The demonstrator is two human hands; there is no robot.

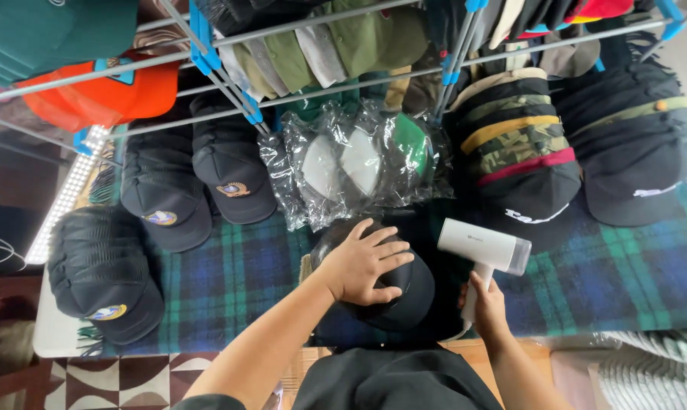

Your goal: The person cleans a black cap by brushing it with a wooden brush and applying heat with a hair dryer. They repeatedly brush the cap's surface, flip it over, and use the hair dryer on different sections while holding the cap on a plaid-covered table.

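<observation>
Black fabric is filling the middle of the view: a black cap is lying crown-up on the tartan-covered worktop, and the left hand is pressing down on it with fingers spread flat, apparently pinning the crown so it keeps its shape and does not slide. The right hand is gripping the handle of a white handheld steamer, its head tilted toward the cap and hovering just beside it, near but not touching, which looks like a working distance for treating the fabric.

Other caps are waiting in nested stacks along the back of the worktop: dark badge caps to the left, camouflage and striped ones to the right, probably grouped by kind. Between them, a clear plastic bag of white and green caps is lying just behind the held cap. Overhead, a metal rack with blue clips is carrying more caps, including an orange one.
</observation>
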